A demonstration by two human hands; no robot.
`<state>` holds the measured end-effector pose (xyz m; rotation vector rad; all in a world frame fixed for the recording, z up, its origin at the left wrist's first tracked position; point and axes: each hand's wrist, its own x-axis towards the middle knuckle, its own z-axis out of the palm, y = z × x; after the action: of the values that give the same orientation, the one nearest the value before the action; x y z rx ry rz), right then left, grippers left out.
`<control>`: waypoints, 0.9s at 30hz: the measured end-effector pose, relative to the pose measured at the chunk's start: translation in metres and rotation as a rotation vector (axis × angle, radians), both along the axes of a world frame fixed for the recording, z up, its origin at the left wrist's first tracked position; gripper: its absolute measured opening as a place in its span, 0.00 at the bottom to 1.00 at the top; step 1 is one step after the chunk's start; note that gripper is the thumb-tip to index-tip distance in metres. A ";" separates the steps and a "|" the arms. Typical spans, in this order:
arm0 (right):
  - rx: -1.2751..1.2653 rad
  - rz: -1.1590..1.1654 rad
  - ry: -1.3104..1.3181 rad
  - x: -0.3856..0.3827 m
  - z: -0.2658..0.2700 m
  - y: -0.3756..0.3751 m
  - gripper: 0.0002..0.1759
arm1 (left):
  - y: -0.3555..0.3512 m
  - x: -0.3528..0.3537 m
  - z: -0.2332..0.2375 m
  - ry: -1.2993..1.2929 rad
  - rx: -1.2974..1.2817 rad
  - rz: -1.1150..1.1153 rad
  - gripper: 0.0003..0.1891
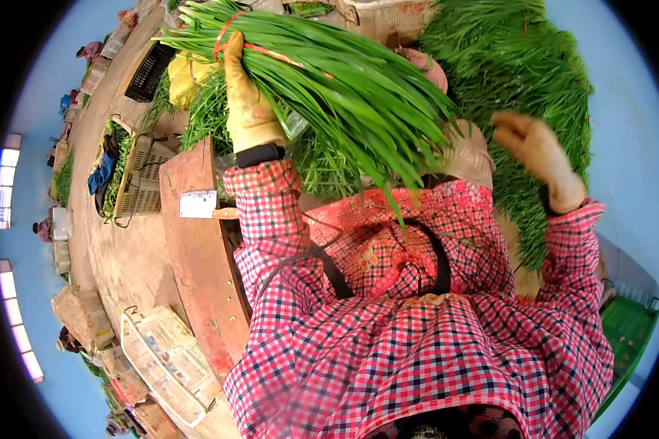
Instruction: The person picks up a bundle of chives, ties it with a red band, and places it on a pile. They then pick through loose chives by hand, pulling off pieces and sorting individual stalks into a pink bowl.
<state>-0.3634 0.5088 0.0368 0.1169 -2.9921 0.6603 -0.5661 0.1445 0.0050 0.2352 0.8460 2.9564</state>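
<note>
A large bundle of long green leaves (344, 80) stretches from the top left to the middle of the view, bound with a red band near its upper left end. My left hand (247, 102), in a yellowish glove, grips the bundle at the band. To the right, my right hand (534, 150) is raised in a pale glove, fingers apart and a little blurred, with nothing held. It is clear of the bundle's leaf tips, in front of a big pile of loose green leaves (520, 73).
A cleaver (198, 205) lies on a reddish wooden board (187, 175) at my left. Beyond are a crate of greens (143, 183), a white crate (172, 358), a black crate (151, 72) and a yellow bag (186, 84). Several people are far left. A green container (626, 336) stands at the lower right.
</note>
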 end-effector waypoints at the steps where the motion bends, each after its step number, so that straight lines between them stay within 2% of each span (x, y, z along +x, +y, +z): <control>1: -0.064 -0.049 0.017 -0.003 0.015 -0.002 0.18 | 0.003 0.008 0.007 -0.019 -0.063 0.047 0.16; 2: -0.145 -0.080 0.009 -0.008 0.025 0.000 0.18 | 0.005 0.009 0.008 -0.062 -0.061 0.030 0.16; 4: -0.350 -0.041 0.152 -0.018 0.036 -0.008 0.18 | -0.001 -0.010 -0.002 -0.053 -0.026 -0.073 0.18; 5: -0.190 0.126 0.333 -0.030 0.039 -0.006 0.18 | -0.002 -0.013 -0.007 -0.060 -0.040 -0.090 0.18; 6: -0.112 0.168 0.383 -0.033 0.052 -0.014 0.19 | -0.002 -0.013 -0.007 -0.065 -0.054 -0.106 0.19; 7: -0.035 0.206 0.435 -0.036 0.065 -0.022 0.21 | -0.001 -0.014 -0.006 -0.064 -0.066 -0.121 0.20; 8: -0.046 0.120 0.360 -0.034 0.088 -0.048 0.24 | -0.001 -0.012 -0.004 -0.064 -0.138 -0.056 0.20; 12: 0.042 0.218 0.630 -0.073 0.064 -0.083 0.39 | 0.020 0.022 0.014 0.004 -0.371 0.147 0.21; 13: -0.001 0.202 0.619 -0.072 0.068 -0.117 0.47 | 0.036 0.030 0.017 0.035 -0.406 0.174 0.21; 14: -0.048 0.185 0.603 -0.075 0.062 -0.143 0.55 | 0.044 0.039 0.017 0.062 -0.575 0.298 0.23; 15: -0.049 0.189 0.579 -0.086 0.030 -0.154 0.61 | 0.044 0.046 0.016 0.110 -0.655 0.279 0.23; 16: -0.061 0.200 0.552 -0.096 -0.005 -0.157 0.67 | 0.048 0.059 0.017 0.211 -0.826 0.372 0.23; 18: -0.288 0.215 0.448 -0.093 -0.035 -0.153 0.68 | 0.045 0.058 0.011 0.303 -0.832 0.306 0.23; 20: -0.521 0.181 0.368 -0.082 -0.065 -0.153 0.68 | 0.049 0.061 0.013 0.245 -0.795 0.249 0.23; 21: -0.638 0.147 0.288 -0.071 -0.065 -0.154 0.66 | 0.057 0.073 0.022 0.317 -0.939 0.305 0.23; 22: -0.692 0.079 0.306 -0.067 -0.073 -0.156 0.60 | 0.059 0.063 0.016 0.295 -0.447 -0.007 0.21; 24: -0.908 0.089 0.377 -0.066 -0.078 -0.153 0.53 | 0.065 0.072 0.027 0.830 -1.274 0.440 0.19; 25: -0.890 0.003 0.481 -0.063 -0.071 -0.150 0.47 | 0.074 0.067 0.040 0.837 -1.190 0.287 0.17; 26: -0.895 -0.062 0.442 -0.052 -0.060 -0.143 0.46 | 0.091 0.066 0.056 1.049 -1.095 0.384 0.18; 27: -0.870 -0.080 0.552 -0.051 -0.048 -0.137 0.45 | 0.104 0.069 0.076 0.870 -0.932 0.130 0.21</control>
<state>-0.4143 0.3723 -0.0115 0.0979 -1.9769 1.5322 -0.4973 0.2484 0.0808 1.4268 2.2135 2.1007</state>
